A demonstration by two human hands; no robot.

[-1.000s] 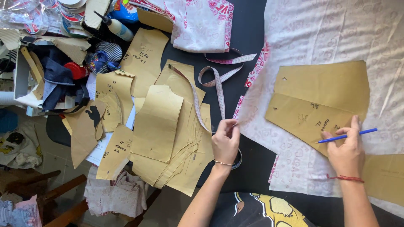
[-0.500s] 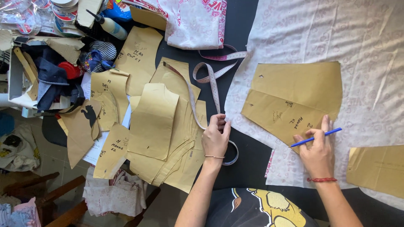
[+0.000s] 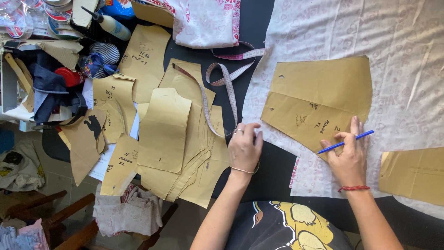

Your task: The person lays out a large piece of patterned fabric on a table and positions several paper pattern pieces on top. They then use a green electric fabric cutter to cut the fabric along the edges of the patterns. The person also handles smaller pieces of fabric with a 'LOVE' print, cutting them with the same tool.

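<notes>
A black worktop (image 3: 273, 162) runs the whole width, and over its right part lies a pale printed fabric (image 3: 407, 69), spread flat. On that fabric sits a large brown paper pattern piece (image 3: 323, 97), folded across its middle, with another brown piece (image 3: 414, 173) well apart at the right edge. To the left a loose heap of paper patterns (image 3: 166, 134) overlaps itself, and a pink measuring tape (image 3: 226, 88) curls across its top.

The right hand (image 3: 349, 159) rests on the lower corner of the large piece, its fingers closed round a blue pen (image 3: 344, 141) that points left along the paper's slanted edge. The left hand (image 3: 244, 148) lies flat, fingers together and holding nothing, at the heap's edge just beside the tape.

To my eye, tracing well here means pinning the paper with the palm and keeping the pen tip tight against the edge, since loose paper on soft cloth could creep.
</notes>
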